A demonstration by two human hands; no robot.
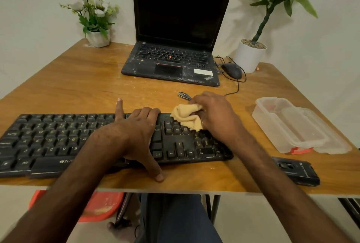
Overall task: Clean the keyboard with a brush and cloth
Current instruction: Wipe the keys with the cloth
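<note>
A black keyboard [48, 141] lies along the near edge of the wooden table [78, 82]. My left hand [136, 133] presses flat on its middle, fingers spread over the far edge and thumb on the table in front. My right hand [216, 114] grips a crumpled yellow cloth [187, 118] and holds it down on the keys at the keyboard's right end, above the arrow keys. No brush is clearly visible; a small dark object [184, 95] lies just behind my right hand.
An open black laptop [175, 47] stands at the back, with a wired mouse [232, 70] to its right. A clear plastic box [296, 125] and a black phone [296, 172] lie at the right. A flower pot [97, 38] and a potted plant [249, 55] stand in the corners.
</note>
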